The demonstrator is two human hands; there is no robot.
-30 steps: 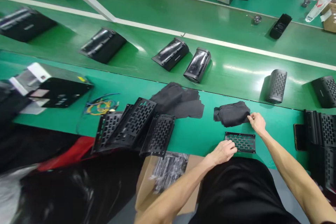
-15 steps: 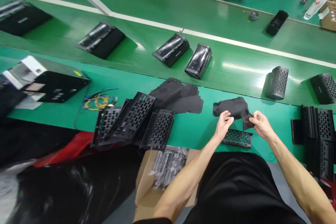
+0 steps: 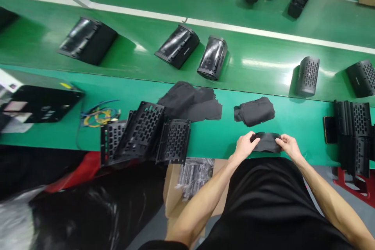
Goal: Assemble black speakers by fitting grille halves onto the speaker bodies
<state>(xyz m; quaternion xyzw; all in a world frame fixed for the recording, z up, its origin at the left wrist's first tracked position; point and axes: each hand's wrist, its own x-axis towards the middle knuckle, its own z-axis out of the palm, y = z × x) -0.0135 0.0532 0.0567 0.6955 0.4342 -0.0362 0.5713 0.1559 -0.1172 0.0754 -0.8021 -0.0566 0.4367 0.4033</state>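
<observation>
A thin black cloth sheet (image 3: 266, 143) is stretched between my two hands near the front edge of the green table. My left hand (image 3: 245, 144) pinches its left end, and my right hand (image 3: 288, 144) pinches its right end. The perforated black grille that lay at this spot is covered by the sheet. Just beyond lies a small pile of black cloth sheets (image 3: 254, 111). To the left, a larger pile of black sheets (image 3: 190, 101) lies beside several perforated black grilles (image 3: 174, 140).
Black speakers (image 3: 212, 58) stand along the green conveyor belt (image 3: 140, 66). A phone (image 3: 330, 129) lies by stacked grilles (image 3: 359, 125) at right. Below the table edge is a cardboard box (image 3: 172, 199) of plastic-wrapped pieces. Cables (image 3: 99, 117) and a black machine (image 3: 43, 97) are at left.
My right hand has pulled a sheet off the small pile. Both hands have come nearer to me and now hold it spread over the grille. The view has shifted.
</observation>
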